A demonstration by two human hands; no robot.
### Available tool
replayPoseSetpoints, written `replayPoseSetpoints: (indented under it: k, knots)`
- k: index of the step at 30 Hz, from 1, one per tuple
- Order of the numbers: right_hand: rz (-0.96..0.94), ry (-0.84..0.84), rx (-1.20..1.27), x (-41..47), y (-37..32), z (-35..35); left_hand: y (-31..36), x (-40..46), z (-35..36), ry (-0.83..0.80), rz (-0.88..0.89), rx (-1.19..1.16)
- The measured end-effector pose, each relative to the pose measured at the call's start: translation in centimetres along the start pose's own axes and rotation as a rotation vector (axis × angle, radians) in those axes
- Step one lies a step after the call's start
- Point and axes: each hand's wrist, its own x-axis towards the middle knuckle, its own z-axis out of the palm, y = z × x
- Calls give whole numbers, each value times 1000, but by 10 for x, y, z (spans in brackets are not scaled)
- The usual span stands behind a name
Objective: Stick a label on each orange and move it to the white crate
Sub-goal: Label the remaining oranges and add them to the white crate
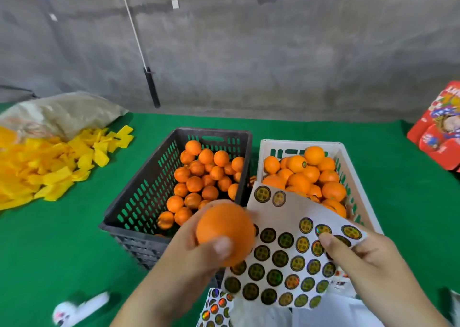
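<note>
The right hand (368, 257) pinches the sticker sheet (288, 259) in front of the white crate (353, 157). The left hand (194, 247) grips an orange (224, 229) left of that sheet, over the black crate (139, 177) beside the white crate.

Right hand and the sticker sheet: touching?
Touching. The head view shows the right hand gripping the sticker sheet, thumb pressed flat on its printed face near the right edge.

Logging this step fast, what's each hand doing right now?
Left hand: grips an orange.
Right hand: holds the sticker sheet, thumb on a label.
</note>
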Motion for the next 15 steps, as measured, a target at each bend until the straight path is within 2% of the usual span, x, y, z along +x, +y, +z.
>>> replayPoseSetpoints:
  k: [1,3,5,7,8,10,12,14,15]
  knots:
    - [-16,-32,-38,-3,6,1,-3,-1,5,64,-4,-99]
    - [-5,14,-18,-3,11,3,-11,-7,11,120,14,-173]
    - [-62,183,-121,-9,16,9,-12,-12,17,176,27,-154]
    - [-249,402,-401,-15,11,15,-9,-15,19,156,45,-110]
    - [-383,453,-507,-18,5,17,-1,-19,21,138,64,-75]
    - [-616,408,-624,-19,-8,20,5,-24,22,91,120,-21]
    - [-734,257,-677,-15,-16,21,9,-28,24,39,193,35]
    - [-715,127,-648,-8,-18,19,11,-32,24,-17,253,77]
    - [-648,81,-590,-6,-19,18,11,-33,24,-44,280,102]
